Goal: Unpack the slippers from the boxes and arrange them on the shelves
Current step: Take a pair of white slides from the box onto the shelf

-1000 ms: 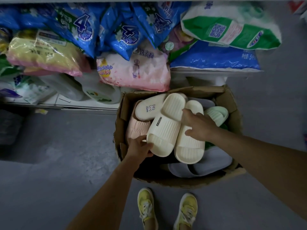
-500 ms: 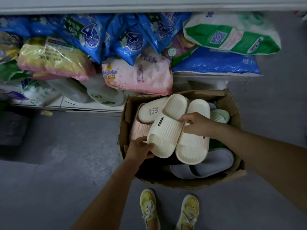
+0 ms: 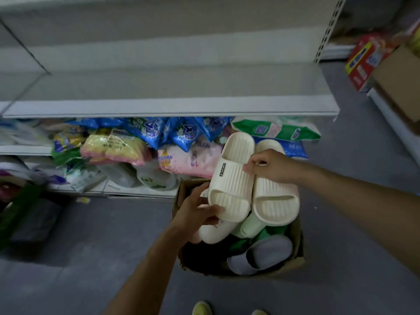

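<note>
So a pair of cream slippers (image 3: 231, 189) is being held just above the cardboard box (image 3: 298, 242), in front of the white shelf (image 3: 170, 108). The toe end of one is gripped by the left hand (image 3: 200, 212), and both are pinched together at the straps by the right hand (image 3: 270, 165). A grey slipper (image 3: 268, 253) can be seen lying in the box.

The box (image 3: 299, 246) is sitting on the floor (image 3: 68, 269) just before the lower shelf (image 3: 136, 190), with packets (image 3: 186, 162) lying on that shelf behind it. A pair of slippers (image 3: 231, 185) is being held side by side above the box, with other slippers (image 3: 261, 253) lying inside it.
</note>
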`<state>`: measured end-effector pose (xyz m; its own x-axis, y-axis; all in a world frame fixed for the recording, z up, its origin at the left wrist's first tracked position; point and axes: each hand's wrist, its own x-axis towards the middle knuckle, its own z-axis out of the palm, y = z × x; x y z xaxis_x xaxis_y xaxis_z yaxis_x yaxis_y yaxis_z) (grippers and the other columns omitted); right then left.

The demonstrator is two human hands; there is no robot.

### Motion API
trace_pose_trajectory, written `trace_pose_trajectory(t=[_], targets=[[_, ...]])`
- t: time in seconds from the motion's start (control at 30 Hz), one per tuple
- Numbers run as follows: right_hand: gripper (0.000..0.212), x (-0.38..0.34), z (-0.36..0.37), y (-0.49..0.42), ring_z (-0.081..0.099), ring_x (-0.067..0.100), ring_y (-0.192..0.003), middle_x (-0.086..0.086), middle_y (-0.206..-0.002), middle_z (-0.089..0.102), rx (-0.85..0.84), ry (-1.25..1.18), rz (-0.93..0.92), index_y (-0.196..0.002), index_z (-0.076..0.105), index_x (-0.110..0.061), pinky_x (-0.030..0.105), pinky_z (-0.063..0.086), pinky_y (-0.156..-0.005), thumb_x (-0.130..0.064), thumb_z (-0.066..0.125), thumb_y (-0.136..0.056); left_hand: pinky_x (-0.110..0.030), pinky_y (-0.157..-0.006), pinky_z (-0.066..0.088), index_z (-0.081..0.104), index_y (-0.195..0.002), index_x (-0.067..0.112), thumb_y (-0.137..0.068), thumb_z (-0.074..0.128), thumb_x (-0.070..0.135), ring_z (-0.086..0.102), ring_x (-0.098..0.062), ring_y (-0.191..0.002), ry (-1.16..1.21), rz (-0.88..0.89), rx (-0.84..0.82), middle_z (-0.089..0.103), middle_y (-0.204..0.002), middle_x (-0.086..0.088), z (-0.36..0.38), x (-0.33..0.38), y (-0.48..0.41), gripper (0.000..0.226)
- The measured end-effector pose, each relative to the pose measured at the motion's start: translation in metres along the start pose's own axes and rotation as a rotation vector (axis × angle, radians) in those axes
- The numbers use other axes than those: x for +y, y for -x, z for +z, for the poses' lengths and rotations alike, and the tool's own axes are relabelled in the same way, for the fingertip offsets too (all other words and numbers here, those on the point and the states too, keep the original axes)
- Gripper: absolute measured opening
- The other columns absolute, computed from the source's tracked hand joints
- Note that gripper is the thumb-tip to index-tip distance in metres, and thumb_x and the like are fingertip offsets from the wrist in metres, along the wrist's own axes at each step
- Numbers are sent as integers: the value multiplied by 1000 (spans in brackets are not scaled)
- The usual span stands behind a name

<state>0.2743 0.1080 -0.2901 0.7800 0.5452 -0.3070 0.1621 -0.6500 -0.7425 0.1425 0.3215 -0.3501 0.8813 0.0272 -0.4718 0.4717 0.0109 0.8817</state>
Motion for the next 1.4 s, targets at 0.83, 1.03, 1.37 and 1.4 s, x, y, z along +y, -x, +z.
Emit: trace_pose_trajectory(t=[0.83, 1.03, 1.37, 1.4], targets=[[30, -159, -258, 142, 45, -3, -53, -15, -57, 50, 367, 227, -316, -80, 70, -15, 13, 35, -54, -44, 63, -86, -45, -77, 59, 46, -131, 40, -79, 70, -2, 66, -31, -100, -82, 540, -73, 56, -119, -14, 95, 275, 80, 71], [39, -170, -313, 83, 53, 12, -81, -7, -81, 60, 540, 435, -254, -80, 60, -22, 30, 32, -74, -58, 48, -88, -40, -75, 60, 46, -135, 23, -80, 67, -6, 65, -37, -95, 39, 497, -58, 57, -116, -26, 109, 338, 39, 66], [33, -150, -355, -7, 56, 20, -99, -3, -99, 62, 498, 439, -93, -81, 60, -29, 43, 45, -91, -59, 44, -83, -37, -67, 61, 44, -134, 11, -82, 66, -6, 64, -30, -81, 112, 335, -54, 61, -109, -23, 108, 385, -36, 58], [37, -148, -356, -8, 54, 20, -102, -3, -103, 61, 491, 452, -72, -85, 60, -31, 43, 44, -92, -63, 43, -80, -36, -66, 61, 44, -133, 10, -82, 66, -4, 64, -30, -82, 102, 323, -51, 61, -110, -24, 108, 385, -37, 57]])
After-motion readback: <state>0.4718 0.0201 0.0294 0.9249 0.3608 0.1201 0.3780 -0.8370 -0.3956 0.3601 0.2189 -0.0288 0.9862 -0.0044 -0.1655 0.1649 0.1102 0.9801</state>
